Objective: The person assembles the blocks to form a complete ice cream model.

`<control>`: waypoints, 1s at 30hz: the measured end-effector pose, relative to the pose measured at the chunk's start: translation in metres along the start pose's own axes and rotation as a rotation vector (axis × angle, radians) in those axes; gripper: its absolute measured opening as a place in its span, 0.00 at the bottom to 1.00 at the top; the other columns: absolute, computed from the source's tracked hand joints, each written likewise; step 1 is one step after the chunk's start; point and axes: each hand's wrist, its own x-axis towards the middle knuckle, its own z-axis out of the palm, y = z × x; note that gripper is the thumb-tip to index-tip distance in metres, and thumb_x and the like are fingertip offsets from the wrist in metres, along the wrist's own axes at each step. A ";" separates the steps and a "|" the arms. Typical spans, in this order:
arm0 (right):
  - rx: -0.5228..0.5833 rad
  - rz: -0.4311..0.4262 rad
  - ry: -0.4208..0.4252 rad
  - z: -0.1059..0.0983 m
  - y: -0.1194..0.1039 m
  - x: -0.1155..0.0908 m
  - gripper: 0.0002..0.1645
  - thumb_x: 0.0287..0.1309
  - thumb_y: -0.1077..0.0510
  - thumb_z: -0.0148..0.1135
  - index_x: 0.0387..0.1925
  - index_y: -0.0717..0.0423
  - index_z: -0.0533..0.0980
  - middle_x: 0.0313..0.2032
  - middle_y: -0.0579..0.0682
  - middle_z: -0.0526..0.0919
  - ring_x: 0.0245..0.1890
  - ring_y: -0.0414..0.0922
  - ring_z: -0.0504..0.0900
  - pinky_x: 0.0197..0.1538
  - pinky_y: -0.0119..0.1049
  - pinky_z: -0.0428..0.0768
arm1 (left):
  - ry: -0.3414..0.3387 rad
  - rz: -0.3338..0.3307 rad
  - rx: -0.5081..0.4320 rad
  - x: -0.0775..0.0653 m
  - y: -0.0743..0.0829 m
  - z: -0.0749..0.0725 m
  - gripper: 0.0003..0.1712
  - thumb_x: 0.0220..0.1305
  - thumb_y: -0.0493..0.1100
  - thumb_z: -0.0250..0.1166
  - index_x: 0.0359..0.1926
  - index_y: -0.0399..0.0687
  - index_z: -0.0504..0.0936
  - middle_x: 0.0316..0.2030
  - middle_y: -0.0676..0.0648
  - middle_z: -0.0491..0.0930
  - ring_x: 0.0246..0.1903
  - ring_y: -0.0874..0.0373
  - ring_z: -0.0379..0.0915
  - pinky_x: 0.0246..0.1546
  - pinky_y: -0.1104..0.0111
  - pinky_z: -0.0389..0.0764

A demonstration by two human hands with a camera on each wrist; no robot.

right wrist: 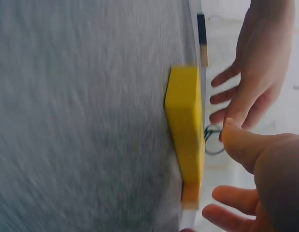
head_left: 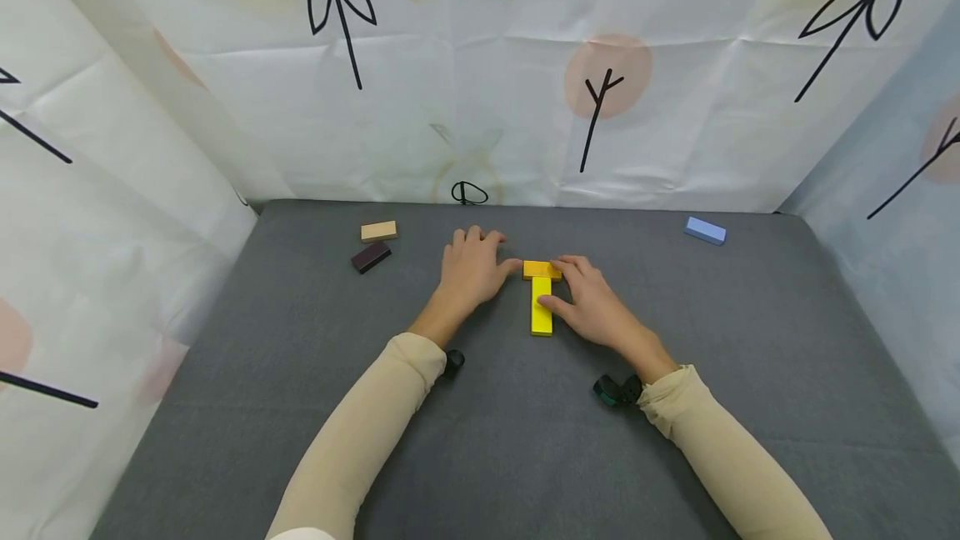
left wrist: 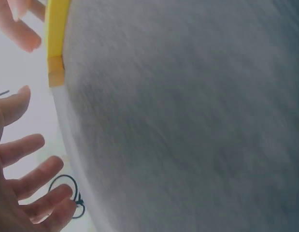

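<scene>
Two blocks form a T on the grey table: an orange-yellow block (head_left: 536,270) lies crosswise at the far end of a yellow block (head_left: 542,320). My left hand (head_left: 472,272) is spread on the left, its thumb tip close to the orange-yellow block's left end. On the other side, my right hand (head_left: 597,307) has its fingertips by that block's right end. Its thumb passes over the yellow block. In the right wrist view the right thumb (right wrist: 250,147) appears apart from the yellow block (right wrist: 183,89). Relaxed left fingers (left wrist: 40,179) hold nothing in the left wrist view.
A tan block (head_left: 378,231) and a dark brown block (head_left: 371,257) lie close together at the back left. Off at the back right is a blue block (head_left: 705,231). Printed white cloth (head_left: 487,132) stands behind the table (head_left: 525,457) and along both sides.
</scene>
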 end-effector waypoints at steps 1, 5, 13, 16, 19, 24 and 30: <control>-0.006 -0.001 -0.013 0.000 -0.002 -0.002 0.43 0.71 0.46 0.62 0.76 0.64 0.59 0.76 0.64 0.58 0.73 0.67 0.62 0.71 0.65 0.66 | 0.008 0.002 0.012 -0.001 -0.002 0.000 0.34 0.69 0.69 0.59 0.68 0.60 0.76 0.63 0.44 0.73 0.61 0.44 0.67 0.61 0.50 0.74; -0.025 -0.013 -0.042 0.004 -0.005 -0.006 0.49 0.69 0.45 0.65 0.78 0.64 0.55 0.79 0.63 0.52 0.75 0.69 0.59 0.72 0.67 0.64 | 0.020 0.005 0.030 -0.001 -0.013 -0.001 0.37 0.68 0.71 0.58 0.71 0.61 0.73 0.66 0.43 0.71 0.63 0.42 0.64 0.62 0.48 0.72; -0.052 -0.025 -0.034 0.008 -0.005 -0.011 0.51 0.66 0.44 0.67 0.79 0.62 0.55 0.80 0.60 0.52 0.75 0.67 0.59 0.73 0.68 0.60 | 0.029 0.022 0.100 0.001 -0.043 -0.006 0.44 0.69 0.73 0.55 0.79 0.63 0.61 0.77 0.42 0.57 0.77 0.39 0.50 0.76 0.44 0.58; -0.054 -0.019 -0.037 0.008 -0.005 -0.012 0.50 0.66 0.44 0.67 0.78 0.61 0.56 0.80 0.59 0.53 0.74 0.66 0.59 0.73 0.66 0.61 | 0.029 0.016 0.112 0.001 -0.056 -0.011 0.47 0.68 0.75 0.53 0.81 0.65 0.53 0.80 0.43 0.50 0.80 0.38 0.42 0.79 0.42 0.50; -0.059 -0.020 -0.042 0.007 -0.005 -0.012 0.50 0.66 0.44 0.67 0.78 0.61 0.57 0.80 0.58 0.54 0.74 0.65 0.60 0.74 0.65 0.61 | 0.027 -0.007 0.120 0.000 -0.070 -0.017 0.50 0.67 0.77 0.51 0.82 0.67 0.47 0.82 0.44 0.46 0.82 0.38 0.36 0.80 0.41 0.46; -0.057 -0.022 -0.054 0.007 -0.005 -0.012 0.50 0.66 0.44 0.67 0.78 0.61 0.56 0.80 0.58 0.54 0.74 0.66 0.59 0.74 0.64 0.60 | 0.049 -0.058 0.136 -0.001 -0.095 -0.025 0.53 0.66 0.79 0.50 0.83 0.68 0.43 0.82 0.43 0.45 0.82 0.36 0.33 0.79 0.39 0.44; -0.048 -0.014 -0.057 0.007 -0.006 -0.011 0.50 0.66 0.45 0.67 0.78 0.60 0.56 0.80 0.57 0.54 0.74 0.65 0.59 0.74 0.64 0.61 | 0.092 -0.118 0.085 -0.002 -0.125 -0.034 0.53 0.67 0.77 0.53 0.83 0.62 0.46 0.81 0.39 0.48 0.80 0.32 0.37 0.77 0.36 0.45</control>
